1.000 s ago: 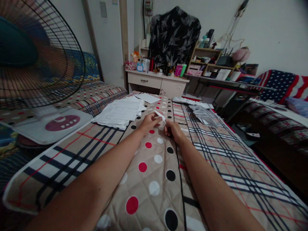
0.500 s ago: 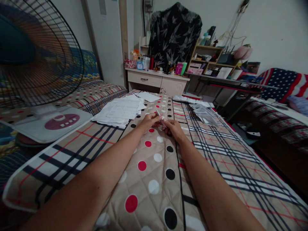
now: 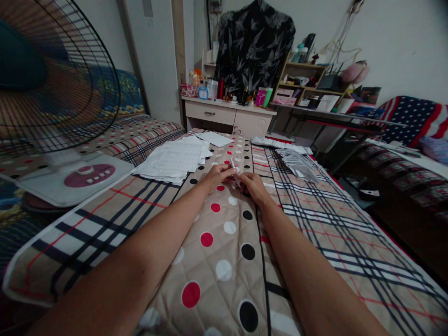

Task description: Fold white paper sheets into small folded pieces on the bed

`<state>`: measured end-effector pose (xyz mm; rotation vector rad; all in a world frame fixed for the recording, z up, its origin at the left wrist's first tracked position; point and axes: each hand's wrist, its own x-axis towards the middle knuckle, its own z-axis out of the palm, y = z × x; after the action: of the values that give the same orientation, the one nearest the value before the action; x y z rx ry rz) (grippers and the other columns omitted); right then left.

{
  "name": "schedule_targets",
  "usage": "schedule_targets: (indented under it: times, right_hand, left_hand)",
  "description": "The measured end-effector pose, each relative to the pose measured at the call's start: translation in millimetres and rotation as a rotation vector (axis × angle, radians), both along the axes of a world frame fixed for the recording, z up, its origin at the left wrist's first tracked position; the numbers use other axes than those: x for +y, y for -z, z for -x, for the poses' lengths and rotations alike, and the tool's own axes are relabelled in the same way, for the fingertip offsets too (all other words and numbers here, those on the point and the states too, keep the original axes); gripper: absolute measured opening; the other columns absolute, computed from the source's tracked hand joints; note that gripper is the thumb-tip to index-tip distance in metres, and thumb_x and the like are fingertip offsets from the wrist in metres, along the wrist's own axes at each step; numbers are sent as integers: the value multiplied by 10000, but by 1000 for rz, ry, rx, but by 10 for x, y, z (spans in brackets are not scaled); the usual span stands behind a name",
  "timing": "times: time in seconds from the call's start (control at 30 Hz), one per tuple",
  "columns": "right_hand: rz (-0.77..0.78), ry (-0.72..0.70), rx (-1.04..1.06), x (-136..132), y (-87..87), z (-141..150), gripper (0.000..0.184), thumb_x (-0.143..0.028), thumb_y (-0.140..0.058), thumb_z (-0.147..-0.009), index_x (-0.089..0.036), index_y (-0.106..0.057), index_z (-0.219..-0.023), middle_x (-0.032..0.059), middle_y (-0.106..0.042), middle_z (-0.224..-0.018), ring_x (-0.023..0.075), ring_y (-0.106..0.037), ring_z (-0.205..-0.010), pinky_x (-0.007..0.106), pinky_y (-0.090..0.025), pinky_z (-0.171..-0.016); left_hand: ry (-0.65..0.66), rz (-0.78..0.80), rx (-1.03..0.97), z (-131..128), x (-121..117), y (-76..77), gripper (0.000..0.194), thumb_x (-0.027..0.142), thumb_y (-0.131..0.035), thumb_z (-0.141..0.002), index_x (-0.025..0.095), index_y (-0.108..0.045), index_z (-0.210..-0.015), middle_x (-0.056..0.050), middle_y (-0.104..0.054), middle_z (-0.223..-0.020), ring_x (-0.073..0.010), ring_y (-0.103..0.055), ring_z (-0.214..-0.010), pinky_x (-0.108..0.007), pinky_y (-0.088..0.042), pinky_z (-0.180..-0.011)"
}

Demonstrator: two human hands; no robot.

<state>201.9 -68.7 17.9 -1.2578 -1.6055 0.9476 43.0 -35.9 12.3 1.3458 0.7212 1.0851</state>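
Observation:
My left hand (image 3: 219, 178) is closed in a pinch, with a thin white stick (image 3: 234, 168) slanting up between its fingertips. My right hand (image 3: 255, 187) meets it from the other side, fingers curled and pressed together at the stick's lower end. What the stick is made of is too small to make out. Both hands hover low over a quilted spread (image 3: 231, 254) with dots and plaid. Left of them lies a stack of printed white sheets (image 3: 178, 158). To the right is a fanned pile of small flat packets (image 3: 297, 163).
A floor fan (image 3: 59, 74) stands close at the left, its base (image 3: 80, 179) beside the bed edge. Behind the bed are a white dresser (image 3: 217, 114) with bottles and a desk with shelves (image 3: 304, 88). A long white strip (image 3: 280, 144) lies near the far right edge.
The white stick now stands more upright and shows longer between the fingers. The pale crumpled bit under the fingertips is less visible. Both arms stay almost in place.

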Motion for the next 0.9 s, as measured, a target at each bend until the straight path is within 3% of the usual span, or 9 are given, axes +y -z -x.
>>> schedule_targets:
  times: [0.9]
  right_hand:
    - [-70,-2,-56,1,5,9,379,-418,-460,-822,-176,-577,-554,0,-545,-451,117,-472,-421,242,-332,-437]
  left_hand:
    - [50,-4,7,25,20,25,303,358,-722,-729,110,-689,-901,-65,-695,-772,-136,-652,-675,-241,-509,-636]
